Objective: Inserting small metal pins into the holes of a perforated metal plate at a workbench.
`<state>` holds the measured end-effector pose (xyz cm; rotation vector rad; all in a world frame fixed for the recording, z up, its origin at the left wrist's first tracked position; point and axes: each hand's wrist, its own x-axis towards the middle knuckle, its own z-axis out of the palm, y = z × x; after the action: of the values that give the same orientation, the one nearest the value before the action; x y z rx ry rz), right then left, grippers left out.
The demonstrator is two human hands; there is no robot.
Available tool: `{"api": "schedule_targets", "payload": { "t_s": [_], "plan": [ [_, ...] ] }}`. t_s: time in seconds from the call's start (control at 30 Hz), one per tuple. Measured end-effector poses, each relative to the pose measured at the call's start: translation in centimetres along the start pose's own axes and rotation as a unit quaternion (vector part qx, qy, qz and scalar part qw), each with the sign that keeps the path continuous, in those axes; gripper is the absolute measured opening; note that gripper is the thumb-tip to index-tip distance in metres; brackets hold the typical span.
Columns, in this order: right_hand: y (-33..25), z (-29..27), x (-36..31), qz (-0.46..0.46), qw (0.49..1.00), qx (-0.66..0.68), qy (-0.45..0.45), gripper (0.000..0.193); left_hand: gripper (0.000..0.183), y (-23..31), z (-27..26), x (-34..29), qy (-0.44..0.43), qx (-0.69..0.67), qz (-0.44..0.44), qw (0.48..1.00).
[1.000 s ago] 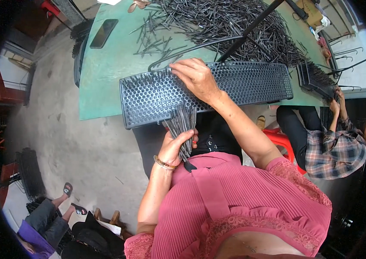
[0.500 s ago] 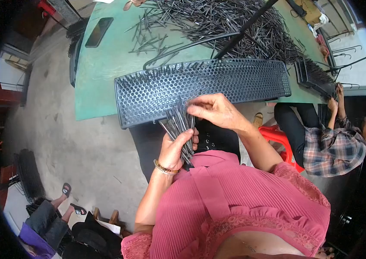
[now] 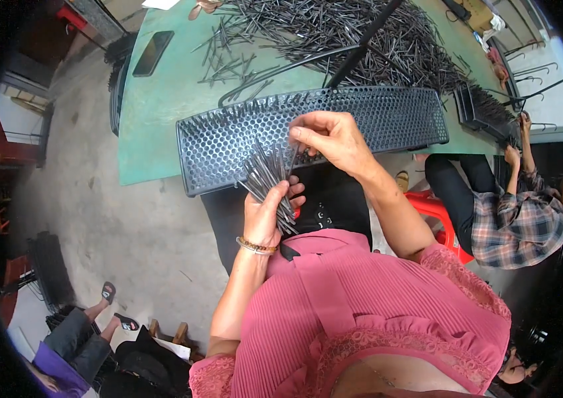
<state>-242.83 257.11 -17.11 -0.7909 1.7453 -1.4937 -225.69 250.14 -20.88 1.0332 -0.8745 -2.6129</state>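
My left hand (image 3: 267,211) is closed around a fanned bundle of thin dark sticks (image 3: 267,169), with the thumb across its front. Just above the bundle, my right hand (image 3: 338,142) is pinched, and a single thin dark stick (image 3: 293,154) hangs down from its fingertips toward the bundle. Behind both hands a long, curved black perforated tray (image 3: 387,111) rests at the table's near edge. Short dark sticks (image 3: 228,118) stand in its holes along the far left side. The right hand partly covers the tray's middle.
On the green table (image 3: 162,116) lies a large heap of dark sticks (image 3: 361,30), with a phone (image 3: 152,53) to the left. Black metal bars (image 3: 361,53) cross above the tray. At the right, a person in a plaid shirt (image 3: 520,229) works at another tray (image 3: 484,109), near a red stool (image 3: 437,219).
My right hand has risen slightly away from the bundle, with a stick at its fingertips. The bundle in my left hand is more fanned out and has shifted slightly left.
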Motion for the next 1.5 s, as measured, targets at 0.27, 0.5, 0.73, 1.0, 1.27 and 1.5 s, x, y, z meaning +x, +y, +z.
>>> {"api": "schedule_targets", "payload": {
  "t_s": [0.27,0.5,0.73,1.0,1.27,1.5],
  "plan": [
    [-0.4,0.1,1.0,0.078,0.993,-0.024,-0.080,0.023,0.026,0.5,0.8,-0.2,-0.015,-0.037,0.039,0.998],
    [-0.1,0.7,0.3,0.090,0.992,0.005,-0.087,0.022,0.027,0.3,1.1,0.0,-0.021,-0.041,0.043,0.998],
    [-1.5,-1.0,2.5,-0.124,0.985,0.020,0.116,0.018,0.024,0.1,0.5,-0.1,0.000,0.015,-0.020,1.000],
    [0.4,0.7,6.0,-0.279,0.925,-0.163,0.199,0.015,0.025,-0.9,0.1,-0.1,0.003,0.008,-0.038,0.999],
    [0.1,0.5,6.0,-0.373,0.860,-0.299,0.179,0.015,0.026,-0.2,-0.1,-0.2,-0.006,0.000,-0.055,0.998],
    [0.4,0.1,6.6,-0.351,0.887,-0.260,0.150,0.014,0.024,-0.3,-0.2,-0.1,-0.020,0.009,-0.044,0.999]
  ]
}}
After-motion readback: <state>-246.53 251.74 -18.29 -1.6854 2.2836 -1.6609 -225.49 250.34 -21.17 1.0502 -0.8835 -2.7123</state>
